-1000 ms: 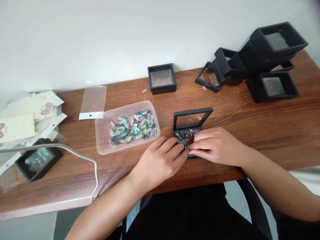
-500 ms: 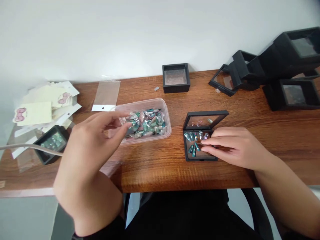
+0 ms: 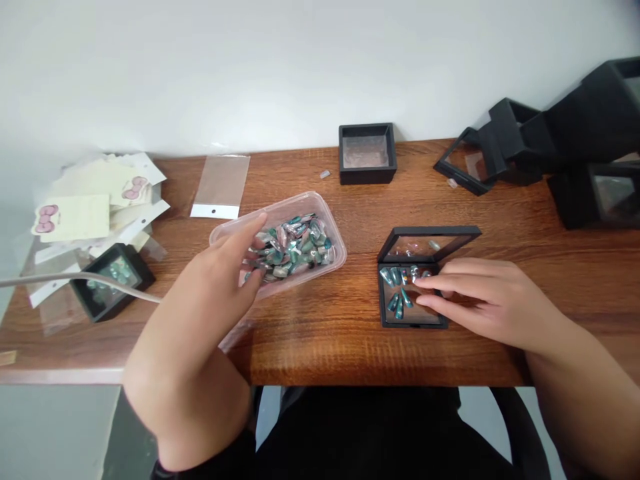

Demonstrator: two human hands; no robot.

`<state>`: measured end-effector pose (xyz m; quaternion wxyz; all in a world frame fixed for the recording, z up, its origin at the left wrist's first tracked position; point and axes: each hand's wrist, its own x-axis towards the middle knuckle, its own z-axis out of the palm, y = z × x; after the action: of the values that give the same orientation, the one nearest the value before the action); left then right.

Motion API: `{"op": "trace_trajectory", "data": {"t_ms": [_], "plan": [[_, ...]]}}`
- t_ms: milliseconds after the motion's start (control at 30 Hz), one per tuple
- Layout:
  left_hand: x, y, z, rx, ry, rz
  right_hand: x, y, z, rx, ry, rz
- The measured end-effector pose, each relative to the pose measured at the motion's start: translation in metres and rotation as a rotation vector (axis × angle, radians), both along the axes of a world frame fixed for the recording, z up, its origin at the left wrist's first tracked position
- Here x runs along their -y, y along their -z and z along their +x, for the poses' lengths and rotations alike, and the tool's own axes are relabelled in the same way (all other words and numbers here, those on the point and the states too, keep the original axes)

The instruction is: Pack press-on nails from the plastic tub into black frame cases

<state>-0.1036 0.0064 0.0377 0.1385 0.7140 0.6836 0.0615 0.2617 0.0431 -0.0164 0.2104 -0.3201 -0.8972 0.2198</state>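
My left hand (image 3: 215, 287) is over a clear plastic tub (image 3: 336, 233), covering its left end. Its thumb and fingers are apart, and no nail shows in them. Inside the tub lies a heap of glossy teal, pink and clear press-on nails (image 3: 295, 250). My right hand (image 3: 495, 300) reaches into an open black display case (image 3: 387, 313) with a clear film, thumb and index finger slightly apart among the nails. Several teal nails (image 3: 399, 303) lie on the film. Fingers partly hide the case's right side, its raised lid (image 3: 430, 231) standing behind them.
Backing cards with pink bows (image 3: 80, 217) are piled at the left, near a black case of nails (image 3: 107, 283) under a cable (image 3: 65, 275). A clear bag (image 3: 220, 187) and a black box (image 3: 367, 173) lie at the back. More black cases (image 3: 515, 143) are stacked at right.
My left thumb and fingers have spread wider over the tub, which has turned slightly. My right hand stays at the case. The whole view has shifted a little.
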Motion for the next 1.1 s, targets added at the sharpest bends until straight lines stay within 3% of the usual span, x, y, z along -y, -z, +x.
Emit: {"op": "trace_trajectory", "data": {"t_ms": [200, 800, 1100], "plan": [[-0.005, 0.003, -0.002, 0.051, 0.082, 0.088, 0.0, -0.001, 0.0, 0.013, 0.012, -0.012], [-0.002, -0.012, 0.01, 0.245, 0.184, 0.4, 0.001, -0.003, 0.002, 0.055, 0.046, -0.007], [-0.001, -0.004, 0.016, 0.28, 0.272, 0.605, 0.002, -0.003, 0.003, 0.076, 0.049, 0.0]]}}
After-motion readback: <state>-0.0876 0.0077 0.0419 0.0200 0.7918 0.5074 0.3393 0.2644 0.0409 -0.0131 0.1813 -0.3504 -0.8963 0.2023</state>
